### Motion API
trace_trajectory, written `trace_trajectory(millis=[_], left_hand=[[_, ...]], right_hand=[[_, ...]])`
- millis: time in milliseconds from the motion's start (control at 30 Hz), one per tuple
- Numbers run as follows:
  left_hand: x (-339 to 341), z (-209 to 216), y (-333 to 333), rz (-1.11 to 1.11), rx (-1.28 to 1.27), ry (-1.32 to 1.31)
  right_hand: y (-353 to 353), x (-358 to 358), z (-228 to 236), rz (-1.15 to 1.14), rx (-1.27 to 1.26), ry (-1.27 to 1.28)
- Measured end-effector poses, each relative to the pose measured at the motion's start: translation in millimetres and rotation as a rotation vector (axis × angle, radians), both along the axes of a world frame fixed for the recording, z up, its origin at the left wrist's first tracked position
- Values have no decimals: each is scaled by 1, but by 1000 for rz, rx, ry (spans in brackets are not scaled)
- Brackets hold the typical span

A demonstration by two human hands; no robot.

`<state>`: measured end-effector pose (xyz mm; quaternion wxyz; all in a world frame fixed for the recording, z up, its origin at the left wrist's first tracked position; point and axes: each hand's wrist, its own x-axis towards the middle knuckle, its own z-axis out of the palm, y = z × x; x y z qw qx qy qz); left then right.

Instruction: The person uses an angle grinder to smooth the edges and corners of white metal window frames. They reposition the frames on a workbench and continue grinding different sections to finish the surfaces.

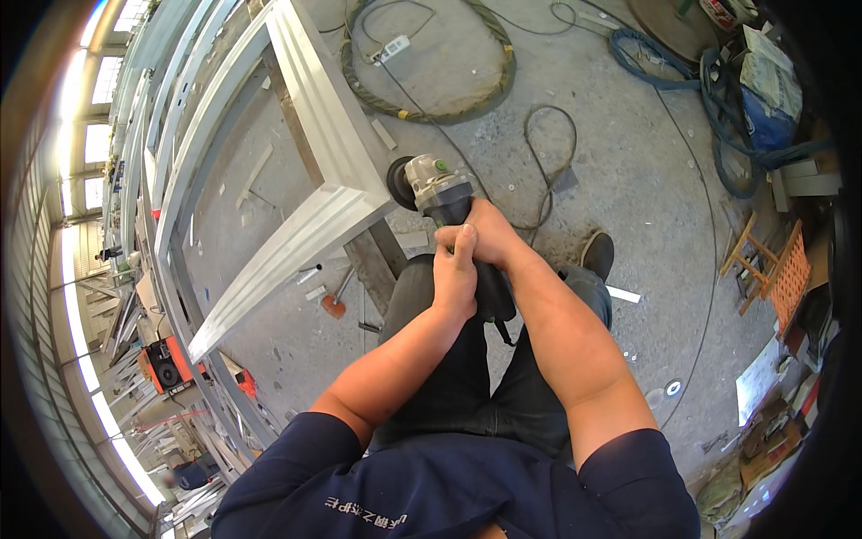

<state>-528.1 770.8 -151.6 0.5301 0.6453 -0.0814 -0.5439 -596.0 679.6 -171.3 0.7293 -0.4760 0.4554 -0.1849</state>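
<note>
Both my hands grip an angle grinder (440,190) in front of my knees. My left hand (456,274) is closed round its dark body, thumb up. Just beyond it, my right hand (489,235) wraps the grinder from the right, its fingers partly hidden. The grinder's dark round disc (400,183) stands on edge at the outer corner of a silver metal frame (346,202). Whether disc and metal touch, I cannot tell. Two grooved bars of the frame meet at that corner.
Coiled hose (431,117) and a looped black cable (575,153) lie on the concrete floor ahead. A hammer (334,304) rests below the frame. At right are a small wooden stool (777,269) and a blue hose (718,135). More metal bars are stacked at left.
</note>
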Motion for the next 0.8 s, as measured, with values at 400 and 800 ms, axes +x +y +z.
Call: trace_trajectory(millis=[400, 800], left_hand=[[3, -3, 3, -20, -50, 52], [4, -2, 1, -69, 2, 41]], right_hand=[[3, 1, -2, -12, -20, -10], [2, 1, -1, -8, 5, 2]])
